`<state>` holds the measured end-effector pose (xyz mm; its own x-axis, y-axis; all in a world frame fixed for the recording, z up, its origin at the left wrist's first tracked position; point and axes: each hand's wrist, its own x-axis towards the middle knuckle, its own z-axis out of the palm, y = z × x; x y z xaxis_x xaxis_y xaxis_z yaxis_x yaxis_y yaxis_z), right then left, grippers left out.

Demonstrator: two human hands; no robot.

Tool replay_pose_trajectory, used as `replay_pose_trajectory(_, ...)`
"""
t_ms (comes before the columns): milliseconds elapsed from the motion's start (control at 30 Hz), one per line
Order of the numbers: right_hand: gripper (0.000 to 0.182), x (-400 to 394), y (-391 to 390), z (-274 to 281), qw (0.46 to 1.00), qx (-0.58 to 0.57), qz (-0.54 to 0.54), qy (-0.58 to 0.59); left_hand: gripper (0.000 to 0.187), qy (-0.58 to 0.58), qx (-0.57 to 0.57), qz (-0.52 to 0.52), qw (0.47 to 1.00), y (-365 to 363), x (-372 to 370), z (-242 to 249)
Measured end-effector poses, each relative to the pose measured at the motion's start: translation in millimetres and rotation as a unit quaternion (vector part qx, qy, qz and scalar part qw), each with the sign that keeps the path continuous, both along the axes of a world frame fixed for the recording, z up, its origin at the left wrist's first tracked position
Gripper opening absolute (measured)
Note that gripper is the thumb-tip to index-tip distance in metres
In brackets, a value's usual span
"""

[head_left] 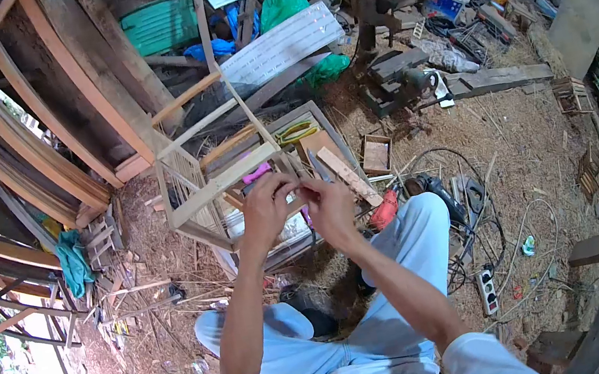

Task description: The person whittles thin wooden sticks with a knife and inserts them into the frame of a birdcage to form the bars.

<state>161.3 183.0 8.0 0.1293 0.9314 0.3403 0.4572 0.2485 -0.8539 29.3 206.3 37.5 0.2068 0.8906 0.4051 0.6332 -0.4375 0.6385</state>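
- Reference landmark: the wooden cage frame, which stands on the sawdust floor in front of your knees, with thin bamboo slats set in its left side.
- Left of the frame: loose wood offcuts and a teal cloth lie on the floor. Risk: a shift of your left leg may scatter them under the frame and rock it.
- Left hand: fingers curled and pinched at the near right corner of the frame, touching the right hand. What it pinches is too small to identify.
- Right hand: fingers likewise closed on that small item, just right of the frame's near corner. Risk: if either pinch slips, the piece will probably drop into the sawdust and be hard to recover.
- Risk: pressing on the corner may tilt the frame, since neither hand steadies it.
- Right of the frame: a red power tool and trailing cables lie beside your right knee. Risk: the leg may snag a cable and drag the tool.
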Motion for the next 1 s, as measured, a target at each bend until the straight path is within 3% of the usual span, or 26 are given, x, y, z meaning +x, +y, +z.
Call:
replay_pose_trajectory(33,0.018,-6,7,-13,0.973,-0.121,0.07,0.184,0.011,-0.003,-0.019,-0.003,1.0,1,-1,0)
replay_pose_trajectory(67,0.018,-14,7,-23,0.972,-0.13,0.072,0.18,0.011,-0.007,-0.04,-0.005,0.999,0,-1,1)
replay_pose_trajectory(133,0.017,-29,6,-27,0.854,-0.123,0.066,0.502,0.012,-0.026,-0.034,0.012,0.999,-1,0,-4)
replay_pose_trajectory(167,0.017,-29,6,-28,0.855,-0.128,0.069,0.498,0.013,-0.011,-0.027,0.031,0.999,-1,-1,-6)
replay_pose_trajectory(233,0.015,-24,6,-29,0.974,-0.014,0.031,0.224,0.018,0.029,-0.014,0.056,0.998,-3,-1,-7)
replay_pose_trajectory(267,0.015,-21,7,-28,0.996,0.049,0.011,0.078,0.018,0.026,-0.013,0.06,0.998,-4,-1,-11)
replay_pose_trajectory(333,0.011,-21,12,-31,0.997,0.024,0.026,0.07,0.022,0.038,-0.011,0.103,0.994,-5,2,-17)
replay_pose_trajectory(400,0.011,-21,13,-34,0.97,-0.049,0.078,0.225,0.025,0.025,0.0,0.109,0.994,-2,4,-19)
replay_pose_trajectory(533,0.011,-13,18,-35,0.964,-0.087,0.12,0.219,0.026,0.036,-0.034,0.114,0.992,-1,2,-21)
replay_pose_trajectory(600,0.013,-17,22,-38,0.971,-0.087,0.091,0.205,0.028,0.032,-0.025,0.12,0.992,0,3,-19)
replay_pose_trajectory(667,0.016,-22,22,-36,0.954,-0.118,0.061,0.268,0.03,0.022,-0.034,0.116,0.992,3,0,-17)
replay_pose_trajectory(833,0.016,-16,24,-25,0.971,-0.105,0.057,0.205,0.034,-0.025,-0.028,0.093,0.995,8,-1,-21)
replay_pose_trajectory(933,0.014,5,25,-12,0.971,-0.117,0.125,0.17,0.035,0.008,-0.029,0.131,0.991,5,3,-16)
replay_pose_trajectory(1000,0.013,23,31,-14,0.983,-0.011,0.182,-0.019,0.027,0.05,-0.059,0.102,0.992,2,1,-9)
